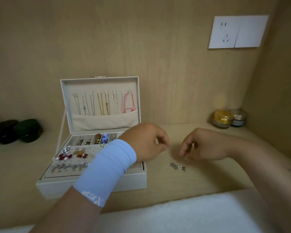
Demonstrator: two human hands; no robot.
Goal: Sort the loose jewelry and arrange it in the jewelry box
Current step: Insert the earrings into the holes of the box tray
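The step looks like untangling one piece before boxing it: work slowly, low over the shelf, clear of the silver pile (177, 166) at six o'clock from the hands. The open jewelry box (91, 184) sits at nine o'clock. The left hand (146, 142) and right hand (202, 145) have curled fingers with tips nearly pinched. Through the blur I cannot tell whether they hold a thin chain.
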